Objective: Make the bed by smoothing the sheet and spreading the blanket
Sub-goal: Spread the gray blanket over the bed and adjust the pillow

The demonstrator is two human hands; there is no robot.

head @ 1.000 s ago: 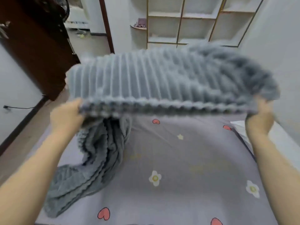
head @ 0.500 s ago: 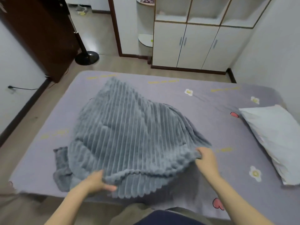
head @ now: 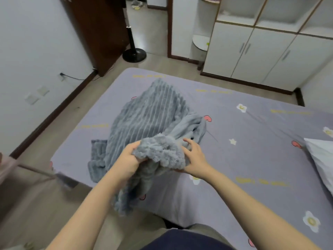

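While blanket lies crumpled on sheet, its near edge is bunched between the hands | left hand grips bunch from left; right hand touches its right side, fingers spread loosely | pillow well apart, right

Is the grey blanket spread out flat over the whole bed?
No, the blanket lies bunched in a heap on the sheet, its near edge gathered between the left hand and the right hand.
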